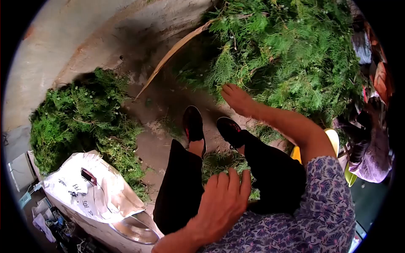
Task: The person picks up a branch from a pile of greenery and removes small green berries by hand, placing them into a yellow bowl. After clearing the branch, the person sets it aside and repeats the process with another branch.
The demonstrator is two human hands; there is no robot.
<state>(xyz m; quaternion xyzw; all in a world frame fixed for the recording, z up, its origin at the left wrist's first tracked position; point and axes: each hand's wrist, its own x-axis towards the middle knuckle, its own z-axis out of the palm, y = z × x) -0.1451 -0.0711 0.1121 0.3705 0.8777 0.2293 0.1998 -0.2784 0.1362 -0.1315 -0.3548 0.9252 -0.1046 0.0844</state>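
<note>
My left hand [225, 202] hovers in front of my lap, its back toward me and its fingers stretched out and slightly apart, holding nothing. Farther forward, my right hand [238, 100] reaches to the near edge of a large heap of green conifer branches [291, 59]. Its fingers are loosely bent, and no branch shows in them. The heap has feathery, scale-like foliage with small pale cones. Loose green sprigs [223, 164] lie on the ground between my feet, partly hidden by my left hand.
A second pile of branches [80, 109] stands at the left. Beside it, a phone [88, 177] lies on a white sack [114, 189], near a metal basin [135, 231]. A long strip of wood [175, 50] leans by the wall [84, 38]. Cloths [371, 156] hang at the right.
</note>
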